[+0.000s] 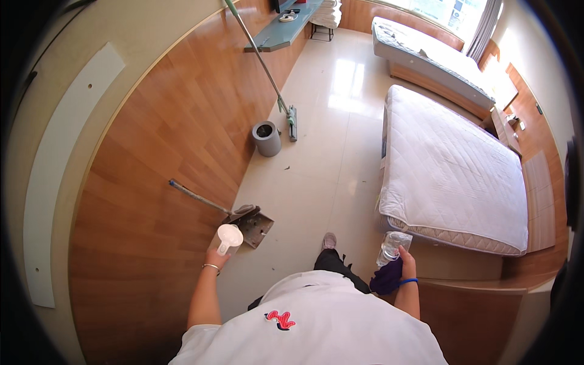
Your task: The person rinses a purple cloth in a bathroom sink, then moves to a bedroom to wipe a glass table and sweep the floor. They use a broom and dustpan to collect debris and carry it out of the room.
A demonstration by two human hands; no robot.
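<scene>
My left hand [216, 258] is closed round a round white cup [230, 233] with a handle, held out over the floor near the dustpan [260, 230]. In my right hand [408, 265] are a clear, shiny container [394, 245], whose exact kind I cannot make out, and a dark purple cloth [387, 277] hanging below it. A long-handled brush [244, 212] rests by the dustpan at the foot of the wood-panelled wall.
A grey bin [266, 141] stands by the left wall, with a flat mop [293, 125] leaning beside it. On the right are a bare white mattress [453, 173] and a second bed [426, 52] beyond. A blue-grey wall shelf [280, 35] juts out ahead. Small debris dots the tiled floor [316, 176].
</scene>
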